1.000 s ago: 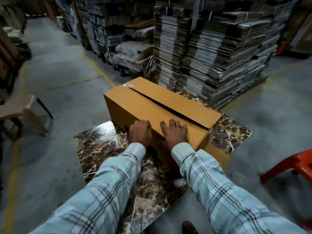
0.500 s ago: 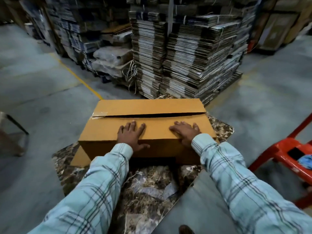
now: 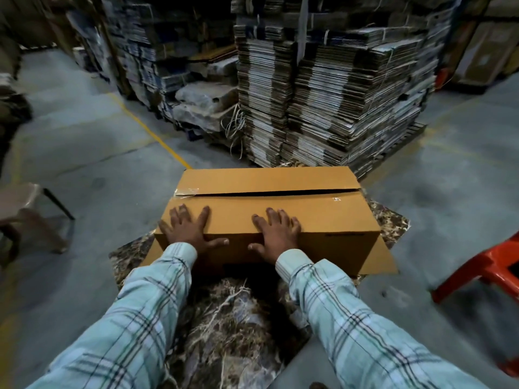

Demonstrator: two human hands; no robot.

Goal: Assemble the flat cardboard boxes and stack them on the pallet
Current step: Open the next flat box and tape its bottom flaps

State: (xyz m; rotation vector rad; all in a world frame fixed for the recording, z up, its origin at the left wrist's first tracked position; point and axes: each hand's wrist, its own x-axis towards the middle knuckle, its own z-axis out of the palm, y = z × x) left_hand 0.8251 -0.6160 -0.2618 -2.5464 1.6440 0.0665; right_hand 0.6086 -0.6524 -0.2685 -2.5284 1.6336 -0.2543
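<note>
A brown cardboard box (image 3: 331, 217) lies lengthwise on a marble-patterned slab (image 3: 224, 327) on the floor. Its two top flaps meet with a dark gap along the middle, and a scrap of clear tape sticks at the left end of that seam. My left hand (image 3: 188, 230) lies flat with fingers spread on the near flap, over the front left edge. My right hand (image 3: 276, 234) lies flat the same way to the right of it, thumb over the front edge. Bottom flaps stick out from under the box at both ends.
Tall bundles of flat cardboard boxes (image 3: 323, 102) stand on a pallet (image 3: 404, 141) just behind the box. A red plastic stool (image 3: 488, 270) is at the right, a beige stool (image 3: 25, 209) at the left. A yellow line (image 3: 146, 130) crosses the concrete floor.
The box has turned from a diagonal to square in front of me. My hands went from close together to spread along the near flap; the right hand then moved back toward the middle.
</note>
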